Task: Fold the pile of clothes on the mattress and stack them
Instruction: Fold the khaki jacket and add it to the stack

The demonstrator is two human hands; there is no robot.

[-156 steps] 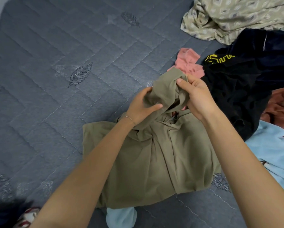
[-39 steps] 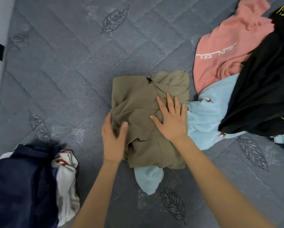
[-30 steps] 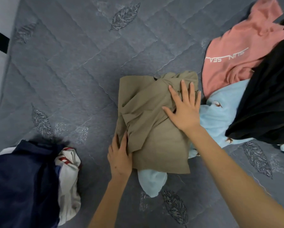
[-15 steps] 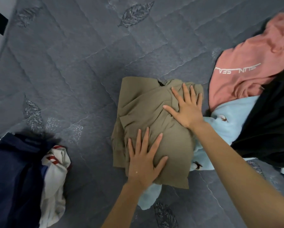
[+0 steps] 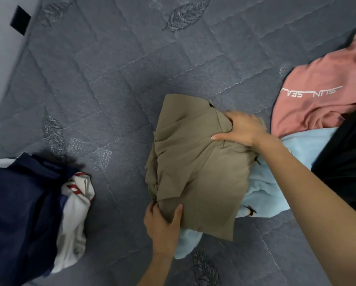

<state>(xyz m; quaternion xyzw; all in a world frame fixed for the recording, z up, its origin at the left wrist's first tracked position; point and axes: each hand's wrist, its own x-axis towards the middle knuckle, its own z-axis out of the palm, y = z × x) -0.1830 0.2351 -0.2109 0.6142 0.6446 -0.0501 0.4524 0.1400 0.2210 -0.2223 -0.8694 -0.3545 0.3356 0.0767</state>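
Observation:
A folded olive-tan garment [image 5: 195, 162] lies in the middle of the grey quilted mattress [image 5: 115, 79], partly over a light blue garment [image 5: 263, 186]. My left hand [image 5: 162, 226] grips its near left corner, thumb on top and fingers curled under the edge. At the far right edge my right hand [image 5: 243, 129] grips the cloth, fingers tucked into a fold and thumb stretched across the top. A pink shirt [image 5: 321, 96] with white lettering and a black garment [image 5: 346, 157] lie unfolded to the right.
A stack with a navy garment [image 5: 22, 205] on top of a white one with red stripes [image 5: 75, 205] sits at the left. The mattress edge and a pale wall with a dark tag [image 5: 20, 19] run along the upper left.
Both hands were pressing flat on the olive garment half a second ago. Now the left hand has slid to the near left corner and the right to the far edge, and both grip it.

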